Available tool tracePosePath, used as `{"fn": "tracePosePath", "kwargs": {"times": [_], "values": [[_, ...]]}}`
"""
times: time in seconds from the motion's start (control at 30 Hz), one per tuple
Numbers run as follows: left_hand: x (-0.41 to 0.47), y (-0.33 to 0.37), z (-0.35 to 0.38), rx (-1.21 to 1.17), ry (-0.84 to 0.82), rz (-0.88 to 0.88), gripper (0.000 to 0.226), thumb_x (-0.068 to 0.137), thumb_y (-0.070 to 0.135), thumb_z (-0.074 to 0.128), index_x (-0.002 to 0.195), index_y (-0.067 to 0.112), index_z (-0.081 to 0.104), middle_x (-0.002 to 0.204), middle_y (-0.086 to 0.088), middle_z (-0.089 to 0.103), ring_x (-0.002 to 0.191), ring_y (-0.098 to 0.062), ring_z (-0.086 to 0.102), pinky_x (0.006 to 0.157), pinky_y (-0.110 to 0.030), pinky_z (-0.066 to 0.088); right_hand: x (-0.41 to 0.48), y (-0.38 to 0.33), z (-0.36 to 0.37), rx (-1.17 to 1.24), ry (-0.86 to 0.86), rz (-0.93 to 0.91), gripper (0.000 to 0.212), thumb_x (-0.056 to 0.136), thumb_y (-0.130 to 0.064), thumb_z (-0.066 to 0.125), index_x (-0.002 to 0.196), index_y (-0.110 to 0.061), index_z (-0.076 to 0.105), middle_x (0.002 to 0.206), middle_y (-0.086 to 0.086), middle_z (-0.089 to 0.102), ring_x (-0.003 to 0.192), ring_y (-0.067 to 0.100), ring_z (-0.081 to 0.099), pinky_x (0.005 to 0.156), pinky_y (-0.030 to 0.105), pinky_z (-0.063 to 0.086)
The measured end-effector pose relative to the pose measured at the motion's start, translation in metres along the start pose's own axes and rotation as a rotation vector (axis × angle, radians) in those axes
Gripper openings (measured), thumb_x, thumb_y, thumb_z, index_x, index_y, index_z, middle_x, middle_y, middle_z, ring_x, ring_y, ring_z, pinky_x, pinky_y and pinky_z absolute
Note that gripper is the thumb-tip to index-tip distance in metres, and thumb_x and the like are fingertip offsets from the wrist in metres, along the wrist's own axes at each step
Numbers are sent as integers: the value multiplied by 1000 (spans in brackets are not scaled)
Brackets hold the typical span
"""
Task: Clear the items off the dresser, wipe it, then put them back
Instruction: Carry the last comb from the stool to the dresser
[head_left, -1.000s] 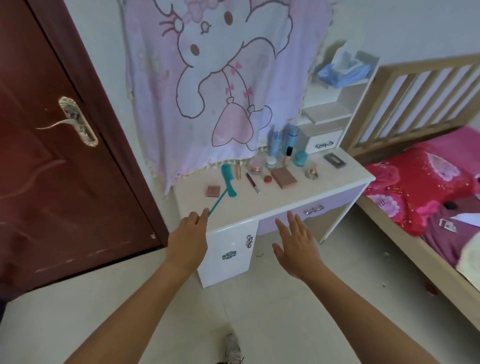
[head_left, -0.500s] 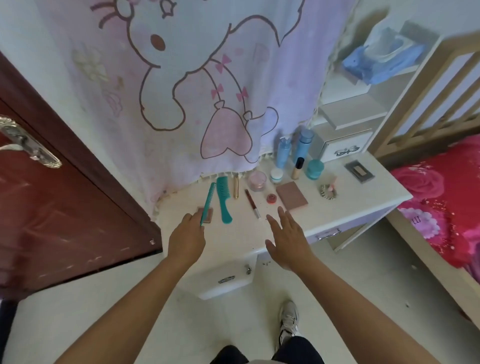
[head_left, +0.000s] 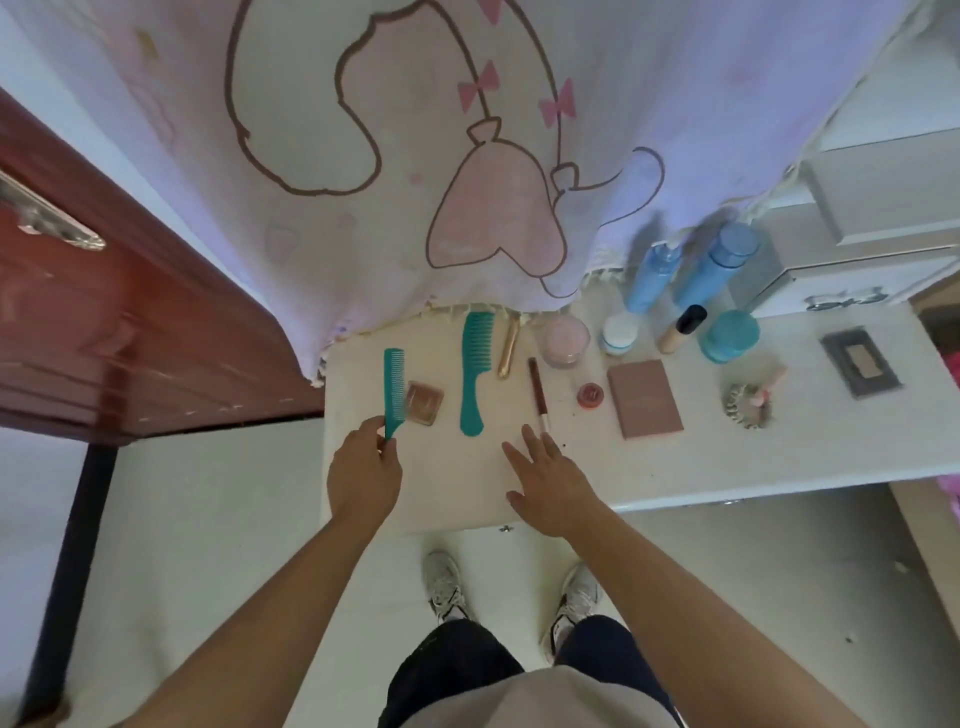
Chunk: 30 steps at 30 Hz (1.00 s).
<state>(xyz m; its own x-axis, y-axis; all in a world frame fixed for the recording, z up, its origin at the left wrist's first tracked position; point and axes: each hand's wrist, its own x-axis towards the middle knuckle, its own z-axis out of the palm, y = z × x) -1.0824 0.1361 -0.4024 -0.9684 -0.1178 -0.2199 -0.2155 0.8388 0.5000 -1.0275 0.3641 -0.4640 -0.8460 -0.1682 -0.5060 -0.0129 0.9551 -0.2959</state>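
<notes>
Left hand (head_left: 363, 470) gripping the thin teal tail comb (head_left: 394, 392) by its handle end, fingers closed round it; comb now pointing away over the left part of the bench (head_left: 675, 478), its teeth overlapping the small brown compact (head_left: 425, 402). One second earlier, comb being carried at the front edge of the bench, well short of the compact; now being brought in beside the wide teal comb (head_left: 475, 371). Cannot tell whether touching the surface or hovering just above it.

Right hand (head_left: 548, 478) hanging open, fingers spread, holding nothing, fingertips just short of the dark lip pencil (head_left: 537, 392); earlier at the bench edge, now reaching further in.

Judging by the orderly row of items and one comb being set among them: put-back phase likely nearing completion.

Materials and shapes:
- Combs: rigid moulded plastic, flat, toothed.
- Compact: square, glossy lid.
- Pink palette (head_left: 644, 397): flat, rectangular, matte.
- Gold tube (head_left: 508, 345) and lip pencil: slim cylinders, prone to rolling.
- Blue bottles (head_left: 691, 270): tall, smooth, translucent, standing at the back.
- Teal jar (head_left: 728, 335), pink jar (head_left: 566, 340): squat, round.
- Bench: smooth pale laminate.
- Printed cloth (head_left: 467, 156): soft, fringed, hanging behind the items.
</notes>
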Motion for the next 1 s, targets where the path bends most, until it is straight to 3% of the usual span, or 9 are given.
{"fn": "tracePosePath", "kwargs": {"times": [0.17, 0.47, 0.57, 0.83, 1.0], "values": [[39, -21, 15, 18, -74, -91, 33, 96, 13, 54, 129, 9, 56, 102, -14, 64, 91, -30, 62, 79, -39, 51, 5, 5, 37, -123, -24, 20, 76, 97, -53, 43, 157, -22, 6, 163, 14, -14, 148, 41, -12, 122, 46, 11], [90, -33, 37, 104, -140, -129, 33, 97, 19, 51, 127, 6, 52, 111, -20, 54, 98, -37, 57, 74, -39, 44, 5, 8, 39, -129, -30, 40, 75, 98, -58, 37, 156, -30, -1, 162, 7, -22, 147, 36, -20, 123, 42, 4], [93, -33, 42, 213, -199, -110, 32, 97, 23, 50, 122, 3, 50, 116, -20, 48, 100, -38, 55, 75, -42, 47, 4, 8, 37, -122, -44, 51, 74, 98, -59, 36, 156, -32, -3, 161, 5, -24, 147, 35, -22, 123, 42, 5], [66, -45, 44, 229, -279, -116, 51, 97, 29, 49, 140, 6, 33, 122, -24, 42, 106, -42, 50, 85, -49, 48, 4, 4, 29, -120, -63, 71, 75, 97, -59, 40, 156, -35, -1, 162, 3, -23, 148, 33, -20, 122, 43, 8], [46, -48, 36, 309, -369, -73, 65, 97, 39, 46, 150, 10, 20, 132, -20, 38, 118, -36, 41, 92, -46, 45, -1, -2, 20, -102, -106, 96, 77, 97, -56, 43, 156, -35, -1, 162, 3, -23, 149, 32, -19, 122, 46, 7]]}}
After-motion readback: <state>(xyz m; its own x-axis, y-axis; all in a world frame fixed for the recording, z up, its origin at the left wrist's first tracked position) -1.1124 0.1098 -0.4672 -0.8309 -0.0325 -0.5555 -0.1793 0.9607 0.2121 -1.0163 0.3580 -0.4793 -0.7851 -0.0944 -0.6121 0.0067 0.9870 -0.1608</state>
